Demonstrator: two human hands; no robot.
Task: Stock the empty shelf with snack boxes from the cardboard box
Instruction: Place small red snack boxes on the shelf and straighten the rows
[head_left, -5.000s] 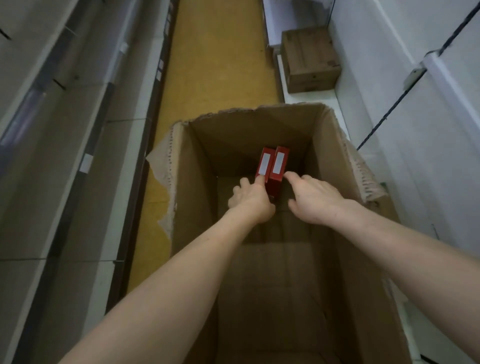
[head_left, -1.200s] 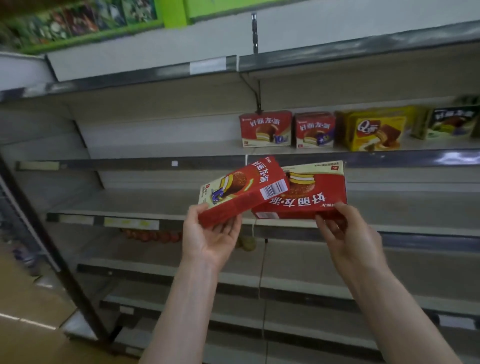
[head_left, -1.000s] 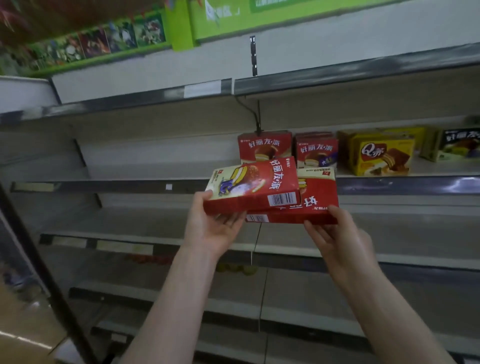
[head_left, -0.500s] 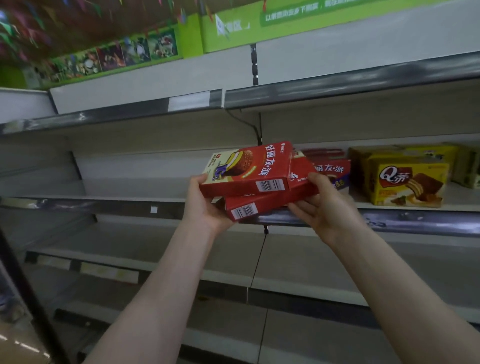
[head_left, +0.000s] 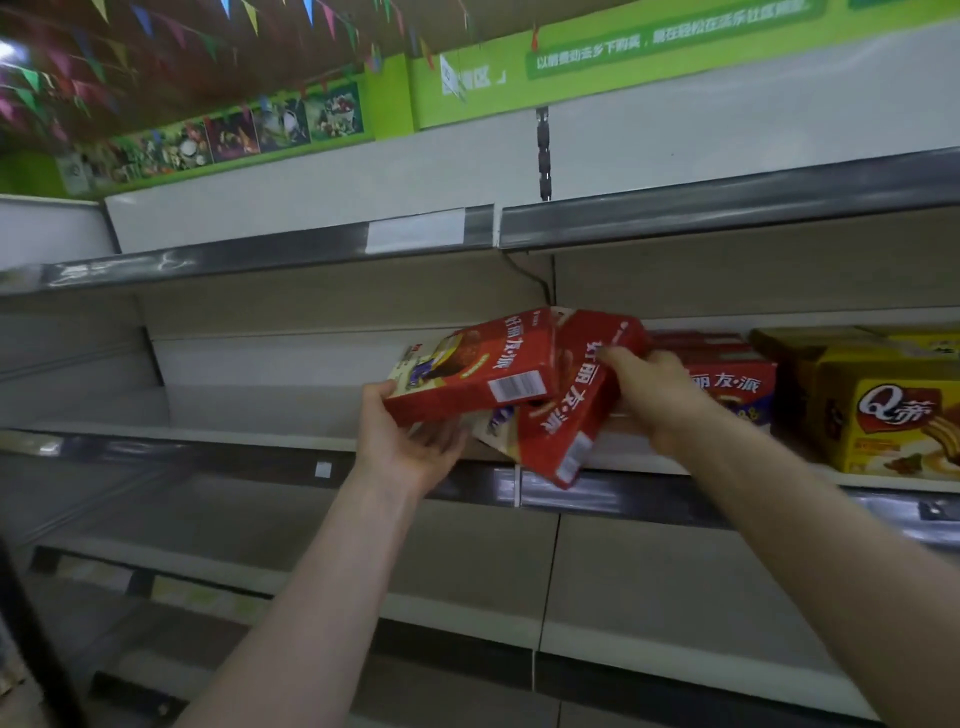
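**Two boxes at the shelf**

The left hand (head_left: 410, 441) grips a red snack box (head_left: 472, 369) from below. Just beside it, the right hand (head_left: 654, 395) clutches a second red box (head_left: 571, 415), tilted steeply. Beyond both hands lies the shelf (head_left: 234, 415). Yellow boxes (head_left: 883, 415) stand to the right.

The right hand (head_left: 660, 405) hides part of the shelved red box (head_left: 732, 384), and the frame edge cuts the yellow box (head_left: 893, 415).
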